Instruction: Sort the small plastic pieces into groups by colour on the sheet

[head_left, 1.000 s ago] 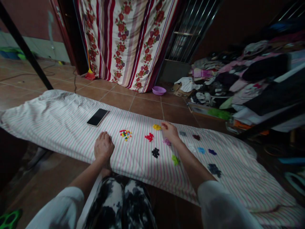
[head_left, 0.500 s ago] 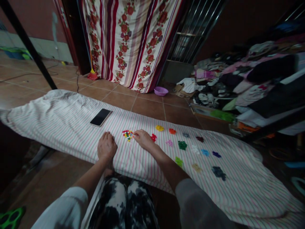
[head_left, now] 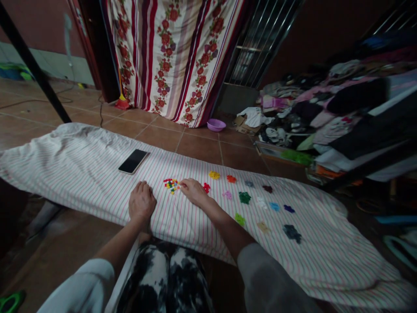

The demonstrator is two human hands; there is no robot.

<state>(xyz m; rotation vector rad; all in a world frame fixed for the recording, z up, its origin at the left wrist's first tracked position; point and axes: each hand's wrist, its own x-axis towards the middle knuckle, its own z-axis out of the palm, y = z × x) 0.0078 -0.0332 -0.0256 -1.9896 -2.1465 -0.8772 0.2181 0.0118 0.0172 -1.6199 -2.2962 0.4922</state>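
A pile of small mixed-colour pieces (head_left: 171,184), mostly red, yellow, green and white, lies on the striped cloth (head_left: 189,221). My right hand (head_left: 193,191) reaches in from the right, thumb and fingers pinched together at the pile's right edge; what lies between the fingertips is too small to make out. Left of the pile, my left hand (head_left: 142,202) rests on the cloth with its fingers curled in and nothing visible in it. Just beyond my right hand sits a red heap (head_left: 206,188). Further right are single-colour heaps, among them yellow (head_left: 214,175), orange (head_left: 231,178) and dark green (head_left: 244,198).
A phone (head_left: 133,161) lies on the cloth, left of the mixed pieces. Past the far edge, a purple basin (head_left: 216,125) stands on the tiled floor before a hanging flowered curtain (head_left: 182,56). Piled clothes (head_left: 312,104) fill the right side.
The view has shifted slightly, moving everything a little left in the picture. My right hand remains pinched at the mixed pieces' right edge, and my left hand still rests on the cloth.
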